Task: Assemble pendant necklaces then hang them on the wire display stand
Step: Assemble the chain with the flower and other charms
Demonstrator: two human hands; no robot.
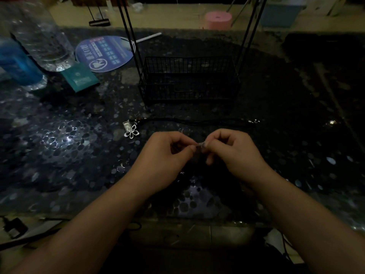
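Note:
Both hands meet above the dark pebble-patterned table (65, 147). My left hand (167, 155) and my right hand (235, 153) each pinch a tiny silvery piece (200, 144) between their fingertips; its exact shape is too small to tell. A silver flower pendant (132, 132) with a small rectangular tag lies on the table to the left of my hands. A black cord (197, 121) with a metal clasp at its right end stretches across the table just beyond my hands. The black wire display stand (187, 80) with a basket base stands behind the cord.
At the far left stand a clear plastic bottle (45, 40) and a blue bottle (17, 64), with a teal packet (80, 77) and a round blue hand fan (104, 53) beside them. A pink roll (218, 19) sits at the back. Cables lie near the front left edge.

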